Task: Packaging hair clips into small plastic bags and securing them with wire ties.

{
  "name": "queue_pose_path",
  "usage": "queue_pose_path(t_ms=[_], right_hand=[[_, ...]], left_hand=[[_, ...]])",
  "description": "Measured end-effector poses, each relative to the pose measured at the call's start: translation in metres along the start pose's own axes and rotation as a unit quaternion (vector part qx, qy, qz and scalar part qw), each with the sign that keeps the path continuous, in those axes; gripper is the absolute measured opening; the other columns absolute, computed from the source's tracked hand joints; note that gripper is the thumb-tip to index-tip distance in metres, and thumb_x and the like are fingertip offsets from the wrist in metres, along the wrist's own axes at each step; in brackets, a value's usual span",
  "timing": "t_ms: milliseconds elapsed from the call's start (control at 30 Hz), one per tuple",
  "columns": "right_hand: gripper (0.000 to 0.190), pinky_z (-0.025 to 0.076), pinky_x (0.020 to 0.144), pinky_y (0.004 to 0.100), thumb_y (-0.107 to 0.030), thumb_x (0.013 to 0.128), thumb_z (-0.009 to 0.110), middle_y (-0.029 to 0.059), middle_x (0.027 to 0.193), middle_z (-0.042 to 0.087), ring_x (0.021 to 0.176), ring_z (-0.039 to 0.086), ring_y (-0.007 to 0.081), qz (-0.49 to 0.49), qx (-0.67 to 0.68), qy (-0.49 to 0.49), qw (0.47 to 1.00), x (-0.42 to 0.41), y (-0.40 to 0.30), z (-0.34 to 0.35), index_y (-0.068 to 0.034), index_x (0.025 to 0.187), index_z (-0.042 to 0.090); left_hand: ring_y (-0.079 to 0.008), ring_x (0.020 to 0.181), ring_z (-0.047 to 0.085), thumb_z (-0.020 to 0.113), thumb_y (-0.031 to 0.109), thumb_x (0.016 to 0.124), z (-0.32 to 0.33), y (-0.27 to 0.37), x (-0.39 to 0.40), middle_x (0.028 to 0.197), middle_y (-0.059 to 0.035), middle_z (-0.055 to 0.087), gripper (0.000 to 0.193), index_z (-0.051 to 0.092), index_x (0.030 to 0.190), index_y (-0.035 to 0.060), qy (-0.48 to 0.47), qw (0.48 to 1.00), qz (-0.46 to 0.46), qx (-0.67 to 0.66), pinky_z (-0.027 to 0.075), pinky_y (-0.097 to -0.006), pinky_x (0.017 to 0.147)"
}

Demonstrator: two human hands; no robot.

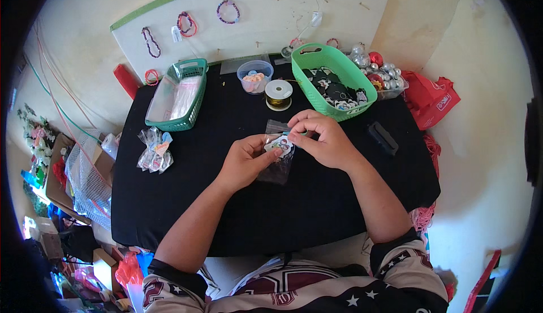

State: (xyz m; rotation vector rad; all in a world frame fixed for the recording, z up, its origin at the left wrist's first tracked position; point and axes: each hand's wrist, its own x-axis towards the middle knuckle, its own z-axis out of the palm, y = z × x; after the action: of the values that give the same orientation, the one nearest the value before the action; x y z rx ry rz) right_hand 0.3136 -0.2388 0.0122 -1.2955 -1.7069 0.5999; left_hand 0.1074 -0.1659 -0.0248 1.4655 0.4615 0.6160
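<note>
My left hand (pixel 248 160) holds a small clear plastic zip bag (pixel 275 175) above the black-covered table, together with a white printed cutout (pixel 281 144) with cartoon figures. Its thumb presses on the cutout's lower left part. At the cutout's upper right edge, the thumb and fingertips of my right hand (pixel 320 139) are pinched together. A bit of teal shows among those fingers; what it belongs to is unclear. Whether the cutout lies inside the bag or on top of it, I cannot tell.
Beyond my hands stand a wire spool (pixel 278 95), a round plastic tub (pixel 255 77) and a light green basket (pixel 335 84) of black items with printed pieces. At left are a dark green basket (pixel 178 96) of clear bags and a filled bundle (pixel 155 151). A black case (pixel 383 138) lies right.
</note>
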Motion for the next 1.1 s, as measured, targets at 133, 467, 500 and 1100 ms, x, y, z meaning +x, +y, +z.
queue_pose_path(t_ms=[133,467,500,1100], right_hand=[[0.013,0.045,0.066,0.0269,-0.016,0.085,0.070,0.0064,0.103,0.062,0.084,0.058,0.0138,0.014,0.009,-0.005,1.000,-0.0005,-0.0002,0.0020,-0.004,0.087,0.069],[0.014,0.046,0.066,0.0267,-0.016,0.083,0.071,0.0070,0.102,0.065,0.081,0.060,0.0139,0.008,0.012,0.025,1.000,0.0000,0.0035,0.0037,-0.003,0.087,0.070],[0.014,0.046,0.066,0.0267,-0.016,0.083,0.071,0.0070,0.102,0.065,0.081,0.060,0.0139,0.009,0.012,0.024,1.000,0.0000,0.0025,0.0037,-0.003,0.087,0.070],[0.011,0.047,0.083,0.0324,-0.013,0.087,0.067,0.0104,0.109,0.058,0.099,0.058,0.0210,-0.036,-0.035,-0.061,0.997,-0.0010,-0.0004,0.0000,-0.002,0.087,0.065]], left_hand=[[-0.0043,0.079,0.060,0.068,0.007,0.089,-0.0075,-0.0034,0.0021,0.094,-0.0037,0.067,0.029,0.061,0.115,-0.0031,0.012,0.999,-0.002,-0.048,0.048,-0.0190,0.070],[-0.0052,0.081,0.061,0.072,0.005,0.085,-0.0056,0.0015,0.0005,0.094,-0.0037,0.067,0.029,0.061,0.112,-0.0015,0.011,0.999,-0.010,-0.036,0.050,-0.0202,0.071],[-0.0052,0.081,0.061,0.072,0.005,0.085,-0.0055,0.0014,0.0005,0.094,-0.0037,0.067,0.029,0.061,0.112,-0.0015,0.011,0.999,-0.010,-0.037,0.050,-0.0202,0.071],[-0.0084,0.089,0.063,0.071,0.007,0.087,-0.0037,0.0022,0.0003,0.101,-0.0052,0.068,0.033,0.061,0.117,-0.0014,-0.012,1.000,-0.017,0.006,0.051,-0.0239,0.078]])
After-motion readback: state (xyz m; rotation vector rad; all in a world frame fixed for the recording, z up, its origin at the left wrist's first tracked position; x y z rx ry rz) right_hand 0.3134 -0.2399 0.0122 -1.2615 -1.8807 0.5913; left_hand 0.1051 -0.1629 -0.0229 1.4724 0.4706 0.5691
